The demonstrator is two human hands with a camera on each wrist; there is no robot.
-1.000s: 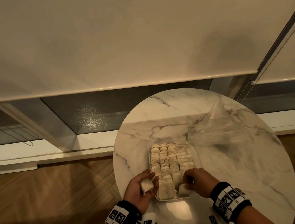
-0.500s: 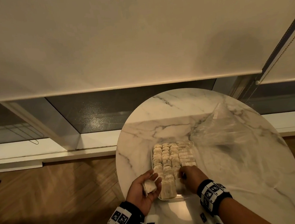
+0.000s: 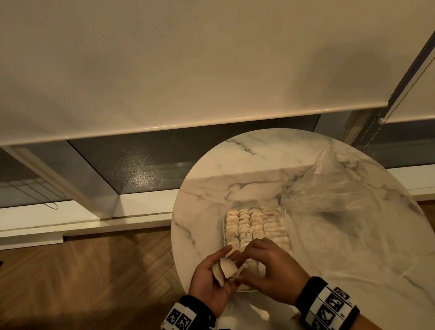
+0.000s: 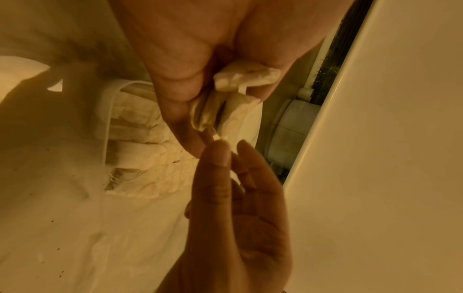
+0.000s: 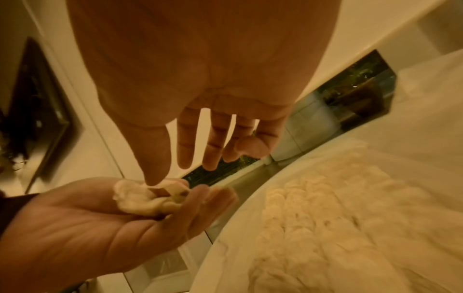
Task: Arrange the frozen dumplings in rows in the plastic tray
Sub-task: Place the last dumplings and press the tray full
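Note:
The clear plastic tray sits on the round marble table, packed with rows of pale frozen dumplings. At the tray's near left corner my left hand is cupped palm up around a few loose dumplings. My right hand reaches across to them over the tray's near end. In the right wrist view its fingers are straight and only the thumb tip touches the held dumplings. The left wrist view shows those dumplings between my left thumb and fingers.
A crumpled clear plastic bag lies on the table just right of and behind the tray. The table edge runs close to the tray's left side, with wooden floor below. A window sill and roller blind stand behind the table.
My right hand left the tray's near right end and moved left to the dumplings in my left hand. The left hand stayed put, still holding them.

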